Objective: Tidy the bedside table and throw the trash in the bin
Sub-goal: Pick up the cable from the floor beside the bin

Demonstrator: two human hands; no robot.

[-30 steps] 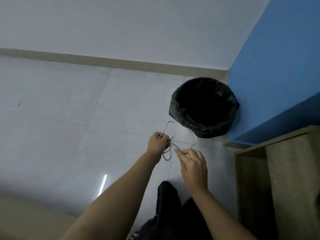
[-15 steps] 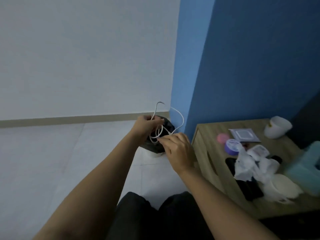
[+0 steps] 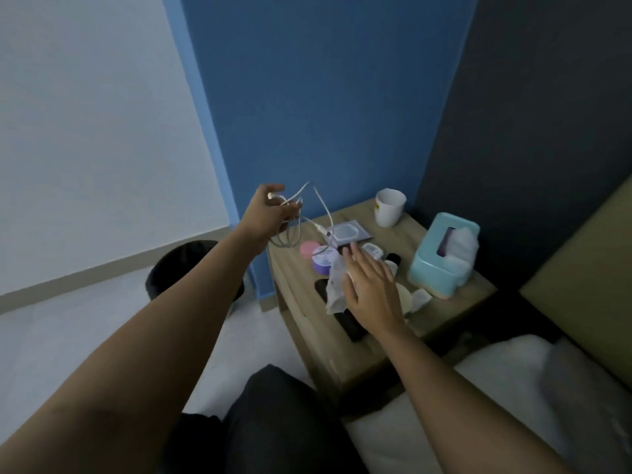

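1. Presently, in the head view, a loosely coiled white cable (image 3: 301, 213) is gripped in the left hand (image 3: 270, 213), which is raised above the near-left corner of the worktop (image 3: 345, 340); 1 loose end with a plug hangs down toward the surface.
2. The right hand (image 3: 371, 285) is spread flat, fingers released, and nothing is grasped by it; it is held just above a crumpled white wrapper (image 3: 335, 285) in the middle of the clutter. Whether the wrapper is touched cannot be told.
3. Around that hand a purple tub (image 3: 323, 261), a pink lid (image 3: 309, 249), a flat grey sachet (image 3: 349, 232) and some dark items are scattered; a white cup (image 3: 390, 206) and a teal tissue box (image 3: 441, 261) stand toward the back and right.
4. The bin (image 3: 178, 265), lined in black, stands on the floor to the left of the worktop, partly hidden by the left forearm.
5. The step in hand is judged to be the sorting of clutter: the cable is being kept aside while the trash is reached for.
6. The next move would call for the wrapper to be pinched up by the right hand and carried left, across the cable, to the bin; the cable would need a tidy spot on the worktop.
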